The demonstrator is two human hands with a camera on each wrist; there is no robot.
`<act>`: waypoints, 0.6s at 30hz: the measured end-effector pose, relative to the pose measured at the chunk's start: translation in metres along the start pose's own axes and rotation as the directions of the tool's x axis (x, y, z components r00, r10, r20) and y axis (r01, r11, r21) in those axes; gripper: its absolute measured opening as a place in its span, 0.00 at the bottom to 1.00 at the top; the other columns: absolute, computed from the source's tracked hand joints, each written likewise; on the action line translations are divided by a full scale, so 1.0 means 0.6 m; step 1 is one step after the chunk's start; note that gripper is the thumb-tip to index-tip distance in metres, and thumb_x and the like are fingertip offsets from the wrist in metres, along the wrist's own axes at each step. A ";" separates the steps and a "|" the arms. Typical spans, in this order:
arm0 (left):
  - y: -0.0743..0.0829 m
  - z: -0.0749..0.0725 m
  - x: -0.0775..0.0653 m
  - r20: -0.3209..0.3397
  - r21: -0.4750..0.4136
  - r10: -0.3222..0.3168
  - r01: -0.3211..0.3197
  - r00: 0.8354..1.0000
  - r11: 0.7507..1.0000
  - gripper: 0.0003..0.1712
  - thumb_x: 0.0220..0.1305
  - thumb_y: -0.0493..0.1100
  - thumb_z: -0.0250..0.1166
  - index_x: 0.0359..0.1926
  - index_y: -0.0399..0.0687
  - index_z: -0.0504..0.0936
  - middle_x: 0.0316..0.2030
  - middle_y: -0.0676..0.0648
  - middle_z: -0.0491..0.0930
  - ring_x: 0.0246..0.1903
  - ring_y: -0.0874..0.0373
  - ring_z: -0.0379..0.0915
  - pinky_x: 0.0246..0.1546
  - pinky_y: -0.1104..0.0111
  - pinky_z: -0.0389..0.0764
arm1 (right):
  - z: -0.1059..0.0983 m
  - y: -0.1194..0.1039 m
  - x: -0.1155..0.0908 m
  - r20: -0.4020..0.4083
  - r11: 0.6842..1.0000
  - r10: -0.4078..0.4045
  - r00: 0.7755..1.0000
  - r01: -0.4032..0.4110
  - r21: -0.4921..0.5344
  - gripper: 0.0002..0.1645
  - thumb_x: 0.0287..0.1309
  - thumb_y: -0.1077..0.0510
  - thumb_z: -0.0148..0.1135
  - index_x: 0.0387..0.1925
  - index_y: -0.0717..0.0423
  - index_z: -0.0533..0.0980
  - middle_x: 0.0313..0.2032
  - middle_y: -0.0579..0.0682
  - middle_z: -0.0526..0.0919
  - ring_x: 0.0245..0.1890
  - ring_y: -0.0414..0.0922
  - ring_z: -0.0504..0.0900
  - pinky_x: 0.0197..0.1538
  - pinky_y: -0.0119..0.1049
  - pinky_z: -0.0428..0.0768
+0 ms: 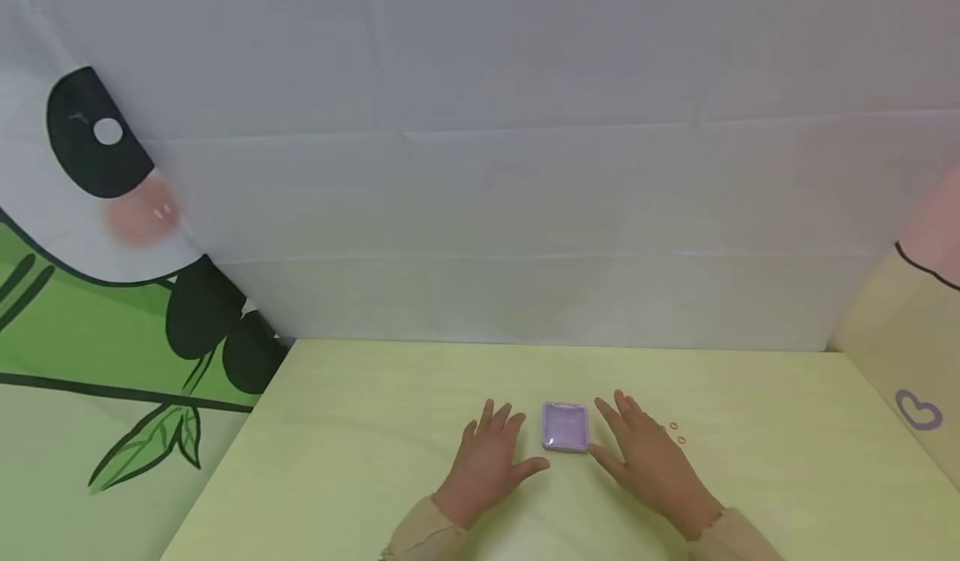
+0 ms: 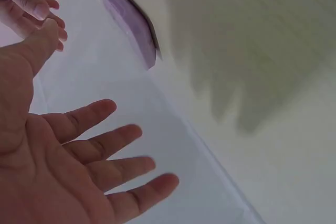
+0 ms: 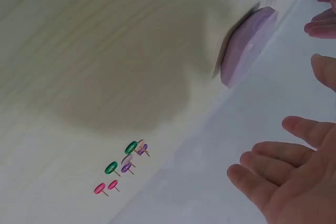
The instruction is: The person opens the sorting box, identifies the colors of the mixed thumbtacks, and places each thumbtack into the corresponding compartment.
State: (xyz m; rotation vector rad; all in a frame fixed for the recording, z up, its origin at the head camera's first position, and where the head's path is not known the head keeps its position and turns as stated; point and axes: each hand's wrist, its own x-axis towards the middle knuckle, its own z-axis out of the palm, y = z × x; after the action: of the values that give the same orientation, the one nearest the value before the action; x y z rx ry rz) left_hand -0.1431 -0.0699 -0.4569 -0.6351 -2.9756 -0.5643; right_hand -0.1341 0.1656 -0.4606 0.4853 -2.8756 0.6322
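A small purple square dish (image 1: pixel 566 428) stands on the table between both hands. My left hand (image 1: pixel 487 465) is held to its left, palm turned inward and fingers spread, holding nothing. My right hand (image 1: pixel 651 461) hovers at the dish's right, fingers extended and thumb near the dish's corner; whether it touches cannot be told. Just beyond the right hand lie several thumbtacks in green (image 3: pixel 111 168), pink (image 3: pixel 100 188) and purple, points up or tilted. From the head they show only as small reddish marks (image 1: pixel 681 440), partly hidden by the hand.
The pale yellow wood-grain table (image 1: pixel 360 428) meets a white cloth backdrop (image 1: pixel 480 211) at its far edge. Printed cloth with a cartoon face and green leaves (image 1: pixel 150 444) hangs at the left. Another panel with a purple heart (image 1: pixel 918 411) borders the right side.
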 end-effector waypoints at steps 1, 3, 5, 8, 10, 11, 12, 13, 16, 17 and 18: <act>0.000 0.002 0.001 -0.006 0.019 0.012 -0.012 1.000 1.000 0.39 0.56 0.64 0.61 0.56 0.36 0.76 0.59 0.33 0.76 0.62 0.35 0.64 0.54 0.42 0.74 | 0.003 0.000 0.002 0.014 1.000 -0.009 1.000 0.009 0.001 0.38 0.60 0.43 0.60 0.65 0.61 0.68 0.65 0.72 0.67 0.64 0.66 0.65 0.57 0.67 0.72; 0.000 0.007 0.004 -0.029 0.057 0.041 -0.039 0.999 0.998 0.36 0.57 0.63 0.62 0.53 0.37 0.78 0.53 0.37 0.80 0.56 0.40 0.72 0.48 0.47 0.79 | 0.008 -0.001 0.005 0.041 1.000 -0.026 0.999 0.026 -0.003 0.37 0.59 0.45 0.60 0.64 0.62 0.68 0.65 0.71 0.69 0.63 0.66 0.66 0.57 0.65 0.73; 0.000 0.010 0.007 -0.038 0.085 0.057 -0.054 0.998 0.995 0.32 0.58 0.61 0.62 0.50 0.39 0.79 0.48 0.40 0.82 0.49 0.45 0.76 0.42 0.52 0.81 | 0.012 -0.001 0.008 0.067 0.999 -0.040 0.997 0.041 -0.005 0.36 0.59 0.47 0.61 0.64 0.63 0.68 0.64 0.71 0.70 0.62 0.65 0.68 0.57 0.64 0.74; 0.002 0.010 0.012 -0.033 0.103 0.059 -0.055 0.998 0.993 0.26 0.57 0.56 0.65 0.46 0.40 0.81 0.41 0.43 0.83 0.39 0.50 0.76 0.34 0.58 0.81 | 0.018 -0.002 0.013 0.088 0.997 -0.074 0.993 0.076 -0.019 0.36 0.57 0.50 0.63 0.62 0.67 0.69 0.62 0.72 0.72 0.61 0.65 0.70 0.57 0.63 0.75; 0.004 0.010 0.016 -0.013 0.095 0.050 -0.048 0.999 0.994 0.23 0.57 0.53 0.66 0.45 0.40 0.82 0.39 0.44 0.82 0.37 0.51 0.76 0.32 0.61 0.81 | 0.022 -0.001 0.017 0.095 0.994 -0.103 0.990 0.107 -0.034 0.35 0.56 0.52 0.64 0.60 0.70 0.70 0.61 0.72 0.73 0.59 0.65 0.71 0.57 0.62 0.75; 0.004 0.010 0.019 -0.006 0.092 0.048 -0.048 0.999 0.995 0.22 0.57 0.52 0.67 0.45 0.40 0.82 0.38 0.44 0.82 0.36 0.51 0.76 0.31 0.61 0.81 | 0.024 0.000 0.019 0.096 0.991 -0.121 0.988 0.125 -0.045 0.35 0.56 0.52 0.64 0.60 0.72 0.70 0.60 0.73 0.73 0.59 0.65 0.72 0.58 0.61 0.75; 0.005 0.011 0.021 0.002 0.088 0.045 -0.045 0.999 0.995 0.21 0.56 0.51 0.67 0.45 0.39 0.82 0.37 0.44 0.81 0.36 0.51 0.76 0.31 0.62 0.82 | 0.026 0.000 0.020 0.094 0.989 -0.137 0.986 0.142 -0.052 0.35 0.55 0.53 0.65 0.59 0.73 0.70 0.59 0.73 0.74 0.59 0.65 0.72 0.58 0.60 0.75; 0.007 0.012 0.023 0.010 0.082 0.041 -0.042 0.999 0.996 0.21 0.57 0.50 0.67 0.45 0.39 0.82 0.37 0.44 0.81 0.36 0.51 0.76 0.31 0.62 0.82 | 0.028 0.001 0.022 0.091 0.985 -0.153 0.984 0.159 -0.061 0.35 0.55 0.54 0.65 0.58 0.74 0.70 0.59 0.73 0.75 0.58 0.65 0.72 0.58 0.59 0.75; 0.010 0.014 0.029 0.030 0.082 0.025 -0.027 0.999 0.996 0.21 0.57 0.49 0.67 0.45 0.38 0.82 0.37 0.43 0.80 0.36 0.51 0.75 0.32 0.63 0.82 | 0.034 -0.002 0.030 0.075 0.980 -0.185 0.980 0.189 -0.064 0.34 0.53 0.56 0.67 0.56 0.76 0.71 0.57 0.74 0.76 0.57 0.64 0.74 0.58 0.58 0.76; 0.011 0.015 0.031 0.033 0.086 0.020 -0.023 0.999 0.996 0.20 0.57 0.48 0.67 0.45 0.38 0.82 0.37 0.43 0.80 0.36 0.51 0.75 0.31 0.63 0.82 | 0.035 -0.004 0.033 0.071 0.980 -0.187 0.980 0.191 -0.056 0.34 0.52 0.56 0.67 0.56 0.76 0.72 0.57 0.74 0.76 0.57 0.64 0.74 0.59 0.58 0.76; 0.011 0.017 0.032 0.038 0.091 0.011 -0.015 0.999 0.996 0.20 0.57 0.48 0.67 0.44 0.37 0.82 0.37 0.43 0.80 0.35 0.51 0.75 0.31 0.63 0.82 | 0.037 -0.006 0.036 0.071 0.980 -0.189 0.979 0.193 -0.050 0.34 0.52 0.57 0.67 0.55 0.76 0.72 0.57 0.74 0.76 0.57 0.65 0.74 0.59 0.59 0.75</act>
State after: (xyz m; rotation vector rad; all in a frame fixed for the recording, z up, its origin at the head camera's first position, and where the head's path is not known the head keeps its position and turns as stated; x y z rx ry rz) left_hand -0.1578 -0.0530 -0.4617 -0.6638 -3.0089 -0.4171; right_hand -0.1547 0.1470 -0.4744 0.7762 -2.8506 0.5104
